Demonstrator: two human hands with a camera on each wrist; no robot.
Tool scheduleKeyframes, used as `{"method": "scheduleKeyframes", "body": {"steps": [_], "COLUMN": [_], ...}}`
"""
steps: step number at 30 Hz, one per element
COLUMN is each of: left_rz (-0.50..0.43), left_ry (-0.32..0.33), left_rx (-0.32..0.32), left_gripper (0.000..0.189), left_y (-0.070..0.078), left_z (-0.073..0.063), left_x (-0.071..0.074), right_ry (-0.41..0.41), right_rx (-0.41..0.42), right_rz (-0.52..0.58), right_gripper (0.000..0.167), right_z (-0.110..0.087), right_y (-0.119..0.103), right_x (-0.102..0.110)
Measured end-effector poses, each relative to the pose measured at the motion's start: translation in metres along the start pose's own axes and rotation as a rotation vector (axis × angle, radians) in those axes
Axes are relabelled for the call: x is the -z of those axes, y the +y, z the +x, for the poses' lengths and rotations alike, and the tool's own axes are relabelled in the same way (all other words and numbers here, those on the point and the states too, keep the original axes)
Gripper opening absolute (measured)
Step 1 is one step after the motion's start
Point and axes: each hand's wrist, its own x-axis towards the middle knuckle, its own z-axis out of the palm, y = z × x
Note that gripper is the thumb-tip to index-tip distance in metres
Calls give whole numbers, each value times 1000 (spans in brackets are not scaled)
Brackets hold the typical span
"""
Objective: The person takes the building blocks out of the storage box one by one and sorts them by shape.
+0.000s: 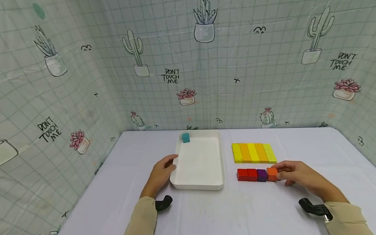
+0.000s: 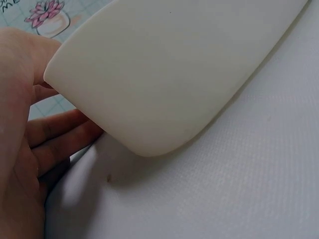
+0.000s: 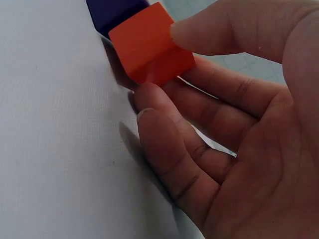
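At the right end of a short row of cubes, my right hand (image 1: 302,175) pinches an orange cube (image 1: 271,174) between thumb and fingers. In the right wrist view the orange cube (image 3: 149,42) sits slightly tilted against a purple cube (image 3: 117,12). Left of it in the head view come the purple cube (image 1: 262,175) and two red cubes (image 1: 247,175). My left hand (image 1: 160,174) grips the left side of a white tray (image 1: 199,161), its fingers partly hidden behind the tray wall (image 2: 149,89) in the left wrist view. A teal cube (image 1: 185,138) lies in the tray's far left corner.
Behind the cube row lies a flat block of yellow and orange strips (image 1: 253,152), side by side. Everything rests on a white-covered table (image 1: 201,219). A cloth with printed cacti (image 1: 223,62) hangs at the back and left.
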Motion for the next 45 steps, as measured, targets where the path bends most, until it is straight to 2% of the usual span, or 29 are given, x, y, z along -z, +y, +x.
{"method": "scheduleKeyframes", "body": {"steps": [9,17,23,27,32,40,45], "left_rz": [3,-2,-4,-9,-12,-19,-9], "left_ry": [-2,1,-16,-13,-5,-14,-10], "left_rx": [32,19,-4,3,5,19,21], "left_gripper": [39,39,38,38,38,38,39], "left_y": [3,2,2,1,0,1,3], "left_z": [0,0,2,0,-2,-3,-3], "left_x": [0,1,1,1,1,0,1], "right_ry": [13,23,7,-6,21,157,150], "right_rx": [11,-2,-9,-2,17,70,115], "right_rz": [-45,-99,-98,-63,-26,-53,-3], "right_gripper": [49,55,58,61,63,57,50], "right_z": [-2,1,-1,1,3,18,35], "right_y": [-4,-4,-4,-4,-8,-34,-61], "right_x": [-4,-4,-4,0,8,13,0]}}
